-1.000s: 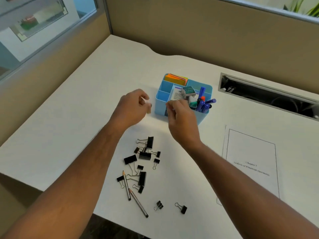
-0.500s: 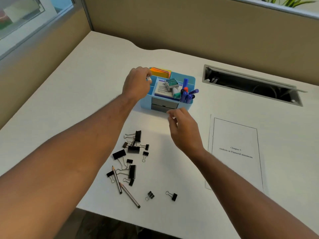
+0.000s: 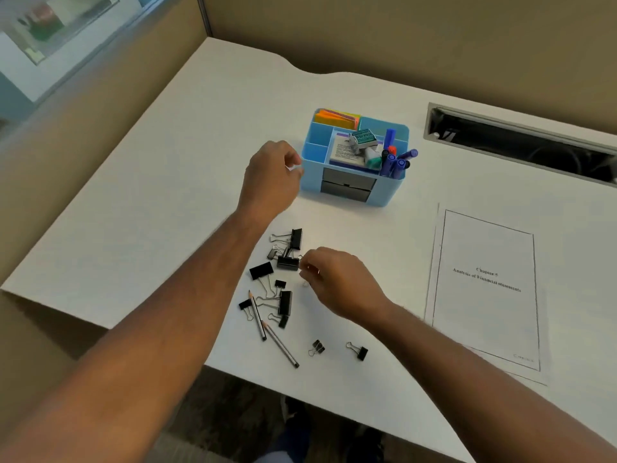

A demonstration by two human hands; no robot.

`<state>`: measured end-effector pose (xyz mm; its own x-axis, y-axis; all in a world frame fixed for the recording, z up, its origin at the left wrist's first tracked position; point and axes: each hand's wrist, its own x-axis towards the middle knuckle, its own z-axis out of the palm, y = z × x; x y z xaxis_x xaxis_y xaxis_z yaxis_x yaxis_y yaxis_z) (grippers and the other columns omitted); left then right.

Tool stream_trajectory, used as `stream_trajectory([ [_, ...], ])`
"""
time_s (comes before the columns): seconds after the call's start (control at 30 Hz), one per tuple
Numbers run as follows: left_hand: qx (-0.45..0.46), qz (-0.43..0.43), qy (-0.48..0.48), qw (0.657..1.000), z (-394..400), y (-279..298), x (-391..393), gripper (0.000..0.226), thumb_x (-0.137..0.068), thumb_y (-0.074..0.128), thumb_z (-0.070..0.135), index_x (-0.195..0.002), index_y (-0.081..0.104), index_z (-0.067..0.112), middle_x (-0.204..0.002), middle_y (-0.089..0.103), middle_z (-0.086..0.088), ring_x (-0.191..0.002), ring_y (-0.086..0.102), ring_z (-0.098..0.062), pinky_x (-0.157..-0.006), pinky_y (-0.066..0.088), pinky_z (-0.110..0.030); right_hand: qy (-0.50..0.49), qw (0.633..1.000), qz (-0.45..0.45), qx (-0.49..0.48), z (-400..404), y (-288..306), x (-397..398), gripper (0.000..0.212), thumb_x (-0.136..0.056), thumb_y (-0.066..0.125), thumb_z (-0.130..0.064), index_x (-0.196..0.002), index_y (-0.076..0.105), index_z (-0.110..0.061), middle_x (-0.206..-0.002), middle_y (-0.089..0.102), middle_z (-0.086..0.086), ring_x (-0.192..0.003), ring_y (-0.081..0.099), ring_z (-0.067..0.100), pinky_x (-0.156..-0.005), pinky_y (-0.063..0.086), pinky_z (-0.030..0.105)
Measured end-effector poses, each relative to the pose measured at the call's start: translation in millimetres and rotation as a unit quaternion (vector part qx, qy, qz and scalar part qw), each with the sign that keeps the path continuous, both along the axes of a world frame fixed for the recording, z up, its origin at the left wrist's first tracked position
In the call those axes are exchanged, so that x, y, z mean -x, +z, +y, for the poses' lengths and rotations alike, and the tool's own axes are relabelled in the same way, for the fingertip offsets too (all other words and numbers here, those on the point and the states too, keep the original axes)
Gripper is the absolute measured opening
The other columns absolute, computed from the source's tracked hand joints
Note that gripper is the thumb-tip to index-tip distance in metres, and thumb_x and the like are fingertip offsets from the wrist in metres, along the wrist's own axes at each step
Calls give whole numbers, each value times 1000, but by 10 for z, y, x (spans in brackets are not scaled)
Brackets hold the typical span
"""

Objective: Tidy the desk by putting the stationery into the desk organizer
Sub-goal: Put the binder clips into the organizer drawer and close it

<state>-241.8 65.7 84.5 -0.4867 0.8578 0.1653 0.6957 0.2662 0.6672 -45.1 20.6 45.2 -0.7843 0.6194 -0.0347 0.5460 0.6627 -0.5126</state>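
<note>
Matte white desk (image 3: 167, 195), boxy blue plastic organizer (image 3: 390, 192), glossy black binder clips (image 3: 287, 262)

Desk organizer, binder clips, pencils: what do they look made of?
Desk organizer: looks like moulded plastic, matte light blue, with rounded corners and thin walls. Binder clips: probably black-coated sheet metal with bare wire handles, which show as thin silver loops. Pencils: likely wood; tan sharpened tips, grey barrels that could be painted.
</note>
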Motion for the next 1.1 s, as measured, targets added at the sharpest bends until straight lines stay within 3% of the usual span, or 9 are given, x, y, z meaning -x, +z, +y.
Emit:
stream_trajectory([
  [0.1, 36, -41, 24, 998, -443, 19, 11, 7, -87, 71, 20, -91, 65, 17, -86, 64, 7, -75, 59, -6, -68, 46, -18, 51, 998, -41, 6, -362, -39, 41, 13, -99, 53, -25, -99, 62, -17, -93, 64, 1, -78, 61, 25, -67, 53, 39],
  [0.23, 232, -44, 9, 972, -971, -128, 93, 6, -86, 70, 19, -80, 68, 18, -75, 63, 13, -79, 64, -12, -69, 46, -25, 95, 992, -81, 20, -750, -63, 60, 13, -97, 53, -22, -95, 57, -10, -92, 60, 8, -77, 58, 30, -59, 38, 35],
  [0.43, 421, 4, 22, 907, -1374, -521, 76, 31, -74, 77, 45, -82, 65, 18, -87, 69, 0, -82, 66, -22, -73, 54, -31, 80, 988, -130, 25, -964, -130, 134, 7, -95, 57, -13, -101, 56, -8, -97, 58, 12, -83, 59, 32, -61, 35, 36],
  [0.5, 442, 21, 24, 897, -1404, -586, 33, 40, -70, 77, 52, -85, 61, 18, -88, 66, 0, -83, 64, -23, -69, 51, -29, 73, 985, -154, 20, -1002, -142, 164, 11, -93, 59, -7, -103, 56, -7, -100, 58, 13, -85, 59, 32, -61, 35, 37],
  [0.63, 444, 8, 35, 895, -1393, -618, 10, 43, -72, 75, 53, -70, 47, 20, -77, 56, 1, -80, 60, -23, -63, 42, -27, 49, 980, -192, 27, -1044, -126, 226, 14, -91, 55, -1, -105, 56, -5, -101, 59, 14, -82, 57, 30, -59, 34, 37],
  [0.73, 442, -7, 30, 896, -1356, -624, 15, 42, -72, 75, 50, -66, 47, 19, -76, 60, -1, -78, 63, -23, -59, 41, -27, 38, 977, -208, 41, -1041, -87, 251, 18, -92, 48, 1, -107, 55, -4, -103, 58, 15, -74, 43, 26, -51, 24, 33],
  [0.83, 438, -24, 28, 898, -1354, -613, -7, 41, -72, 76, 48, -65, 48, 19, -74, 60, 0, -73, 61, -20, -55, 39, -26, 38, 975, -214, 50, -1012, -65, 250, 17, -91, 49, -1, -107, 55, -4, -104, 59, 16, -73, 41, 24, -48, 17, 29],
  [1.0, 445, -18, 13, 895, -1388, -641, -30, 36, -71, 78, 48, -72, 57, 19, -73, 64, 2, -72, 63, -16, -58, 45, -26, -2, 985, -167, 54, -798, 26, 192, 15, -97, 44, -19, -108, 49, -10, -99, 60, 9, -71, 45, 24, -51, 27, 33],
  [1.1, 445, -13, -2, 895, -1367, -639, -27, 31, -74, 77, 43, -72, 61, 17, -70, 65, 2, -68, 64, -15, -56, 44, -25, -47, 991, -115, 45, -524, 102, 201, 11, -98, 44, -24, -99, 44, -13, -93, 62, 10, -77, 58, 32, -59, 35, 37],
])
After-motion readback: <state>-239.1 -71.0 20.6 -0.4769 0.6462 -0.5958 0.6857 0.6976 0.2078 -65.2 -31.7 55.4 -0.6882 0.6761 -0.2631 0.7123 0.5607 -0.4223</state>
